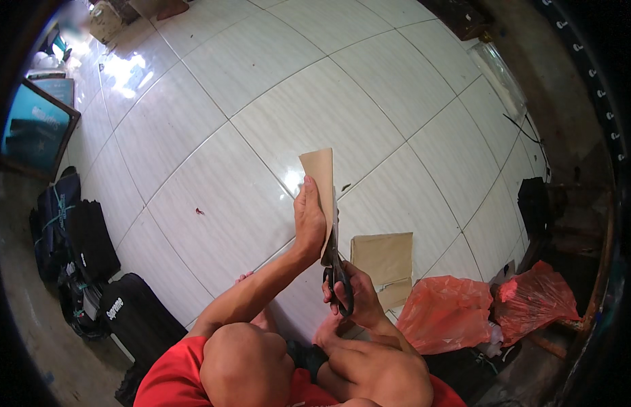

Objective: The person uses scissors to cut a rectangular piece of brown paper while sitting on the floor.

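My left hand (311, 216) is closed around a folded piece of brown cardboard (318, 166), held upright above the floor with its thumb on the near face. Black-handled scissors (345, 293) are gripped in my right hand (360, 296), fingers through the handle loops. Their blades point away from me along the cardboard's right edge, close to my left hand. Whether the blades are cutting into the cardboard I cannot tell. More flat brown cardboard (382, 254) lies on the floor to the right of my right hand.
White floor tiles (261, 102) spread ahead. Red plastic bags (446, 312) sit at the right near a dark wooden frame (594, 271). On the left are black bundled items (91, 237), a black case-like item (136, 312) and a framed blue panel (41, 129). My bare knees are near.
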Tool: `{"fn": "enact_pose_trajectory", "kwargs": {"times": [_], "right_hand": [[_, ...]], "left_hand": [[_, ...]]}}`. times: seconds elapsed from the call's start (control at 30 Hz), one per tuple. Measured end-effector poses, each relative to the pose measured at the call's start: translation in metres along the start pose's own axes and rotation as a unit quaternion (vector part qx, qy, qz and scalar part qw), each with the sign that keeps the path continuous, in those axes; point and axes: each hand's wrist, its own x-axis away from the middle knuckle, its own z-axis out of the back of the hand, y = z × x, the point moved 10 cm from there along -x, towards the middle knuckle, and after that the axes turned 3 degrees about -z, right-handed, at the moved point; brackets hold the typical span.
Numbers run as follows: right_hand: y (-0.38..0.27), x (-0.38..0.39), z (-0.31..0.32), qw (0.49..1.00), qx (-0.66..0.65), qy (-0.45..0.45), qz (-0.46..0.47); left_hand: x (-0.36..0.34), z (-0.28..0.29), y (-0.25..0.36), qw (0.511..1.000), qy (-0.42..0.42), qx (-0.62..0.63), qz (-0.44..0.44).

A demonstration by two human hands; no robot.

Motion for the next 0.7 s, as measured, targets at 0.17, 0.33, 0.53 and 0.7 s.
{"fn": "enact_pose_trajectory", "kwargs": {"times": [0.17,0.33,0.53,0.7], "right_hand": [[0.003,0.0,0.006,0.999,0.037,0.022,0.008],[0.0,-0.001,0.001,0.999,-0.04,-0.005,0.006],[-0.003,-0.001,0.004,1.0,-0.003,0.016,0.026],[-0.006,0.001,0.011,0.999,0.007,0.032,0.036]], "left_hand": [[-0.002,0.003,-0.004,1.0,-0.01,0.005,-0.006],[0.0,0.001,0.004,0.998,-0.016,-0.037,-0.04],[-0.002,0.002,-0.001,0.999,-0.026,-0.01,-0.039],[0.005,-0.001,0.002,0.998,-0.034,-0.041,-0.031]]}}
